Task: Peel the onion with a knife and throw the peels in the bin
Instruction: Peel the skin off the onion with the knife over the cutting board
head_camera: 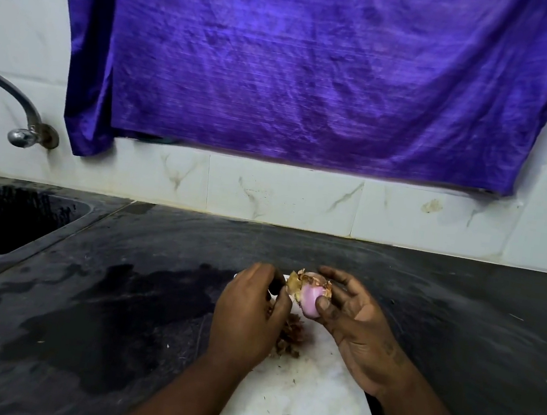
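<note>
While the right hand (354, 320) is gripping the onion (310, 300) over the far end of the cutting board (303, 404), the left hand (249, 311) is pinching its dry skin (291, 287); I cannot tell whether it is holding a knife. Judging about half done: pink flesh is showing and peels (290, 338) are piling on the board. No bin in view. Sink (4, 226) is sitting left of the board in the desk (458, 316).

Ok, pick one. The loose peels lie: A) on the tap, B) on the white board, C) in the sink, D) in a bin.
B: the peels sit piled on the white board beside the left hand, below the onion that the right hand holds.
</note>
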Available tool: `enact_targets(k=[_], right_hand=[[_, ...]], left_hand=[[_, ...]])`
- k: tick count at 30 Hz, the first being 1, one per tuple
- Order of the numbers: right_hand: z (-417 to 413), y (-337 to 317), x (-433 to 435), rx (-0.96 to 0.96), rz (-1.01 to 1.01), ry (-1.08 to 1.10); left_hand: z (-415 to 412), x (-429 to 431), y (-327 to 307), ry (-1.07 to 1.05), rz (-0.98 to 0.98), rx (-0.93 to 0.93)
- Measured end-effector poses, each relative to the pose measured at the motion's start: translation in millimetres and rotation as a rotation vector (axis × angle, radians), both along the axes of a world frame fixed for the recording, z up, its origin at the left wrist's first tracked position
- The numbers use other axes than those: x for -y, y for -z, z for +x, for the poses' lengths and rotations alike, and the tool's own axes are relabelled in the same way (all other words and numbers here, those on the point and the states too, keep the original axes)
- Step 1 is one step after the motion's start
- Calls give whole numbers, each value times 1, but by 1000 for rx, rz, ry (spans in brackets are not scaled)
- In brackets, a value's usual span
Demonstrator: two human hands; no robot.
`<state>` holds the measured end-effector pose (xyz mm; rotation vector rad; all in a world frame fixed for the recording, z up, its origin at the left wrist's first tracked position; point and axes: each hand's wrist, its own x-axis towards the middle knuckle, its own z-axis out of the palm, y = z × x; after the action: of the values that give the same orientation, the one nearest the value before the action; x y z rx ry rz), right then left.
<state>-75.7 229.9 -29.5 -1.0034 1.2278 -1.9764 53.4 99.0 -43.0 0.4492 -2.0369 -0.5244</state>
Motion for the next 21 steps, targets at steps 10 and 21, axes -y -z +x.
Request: enact_targets(k=[10, 21], right_hand=[[0, -1, -2, 0, -7, 1], [0, 0, -1, -102, 118, 79]], left_hand=[[-2, 7, 3, -170, 109, 123], [5, -3, -7, 53, -20, -109]])
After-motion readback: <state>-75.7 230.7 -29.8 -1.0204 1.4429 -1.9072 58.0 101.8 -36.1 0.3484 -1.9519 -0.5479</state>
